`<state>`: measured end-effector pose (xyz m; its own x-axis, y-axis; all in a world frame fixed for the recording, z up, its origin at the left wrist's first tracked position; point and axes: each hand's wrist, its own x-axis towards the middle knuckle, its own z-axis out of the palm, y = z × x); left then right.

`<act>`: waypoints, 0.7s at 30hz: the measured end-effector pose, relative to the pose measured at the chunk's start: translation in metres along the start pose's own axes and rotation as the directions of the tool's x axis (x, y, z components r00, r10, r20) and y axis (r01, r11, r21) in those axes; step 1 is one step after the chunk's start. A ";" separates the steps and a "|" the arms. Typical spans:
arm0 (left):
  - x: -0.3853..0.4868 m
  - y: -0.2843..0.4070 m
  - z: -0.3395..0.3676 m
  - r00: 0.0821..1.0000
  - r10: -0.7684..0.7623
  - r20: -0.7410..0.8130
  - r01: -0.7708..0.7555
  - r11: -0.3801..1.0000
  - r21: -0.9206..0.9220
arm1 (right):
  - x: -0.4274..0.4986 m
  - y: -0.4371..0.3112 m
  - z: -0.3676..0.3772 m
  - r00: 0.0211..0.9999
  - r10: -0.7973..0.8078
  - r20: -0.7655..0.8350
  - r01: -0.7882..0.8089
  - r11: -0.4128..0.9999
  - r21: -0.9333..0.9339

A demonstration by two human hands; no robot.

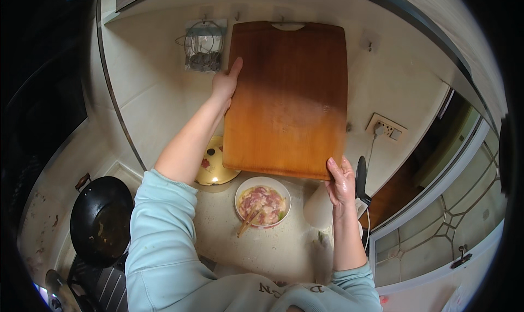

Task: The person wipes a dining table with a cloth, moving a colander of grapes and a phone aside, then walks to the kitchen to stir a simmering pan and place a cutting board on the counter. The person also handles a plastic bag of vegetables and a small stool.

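Observation:
A large wooden cutting board (286, 99) is held upright against or close to the tiled wall, its cut-out handle at the top near a wall hook. My left hand (228, 79) grips its left edge, thumb on the front face. At the lower right corner, my right hand (340, 179) holds the board with the thumb in front; the fingers behind are partly hidden. Below the board, a white bowl (263, 226) on the counter holds raw sliced meat (262, 203), with wooden chopsticks (247, 224) leaning in it.
A yellow lidded pot (217, 171) stands behind the bowl at left. A black wok (102, 222) is on the stove side. An electric kettle (321, 207) stands near my right forearm. Wall hooks, a hanging packet (204, 46) and a socket with a plug (386, 128) are on the wall.

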<state>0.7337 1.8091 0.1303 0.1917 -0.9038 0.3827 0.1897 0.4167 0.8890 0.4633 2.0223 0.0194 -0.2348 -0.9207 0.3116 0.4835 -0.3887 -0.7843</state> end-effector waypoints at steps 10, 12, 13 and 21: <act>0.071 -0.034 0.002 0.996 0.081 0.033 -0.086 0.969 0.231 | 0.029 0.046 0.015 0.999 -0.039 -0.029 0.037 0.997 -0.061; 0.073 -0.038 -0.001 0.993 0.121 0.014 -0.120 0.949 0.291 | 0.030 0.064 0.017 0.996 -0.008 -0.087 0.004 0.999 -0.048; 0.073 -0.040 -0.003 0.991 0.132 0.003 -0.126 0.940 0.318 | 0.030 0.073 0.018 0.996 0.000 -0.093 -0.008 0.997 -0.082; 0.084 -0.031 -0.013 0.973 0.212 0.095 -0.232 0.904 0.359 | 0.047 0.107 0.013 0.998 0.059 0.007 -0.058 0.995 -0.083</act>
<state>0.7567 1.7214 0.1320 0.1353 -0.7999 0.5847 -0.2185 0.5515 0.8051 0.5144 1.9374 -0.0428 -0.2003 -0.9422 0.2685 0.4246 -0.3304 -0.8429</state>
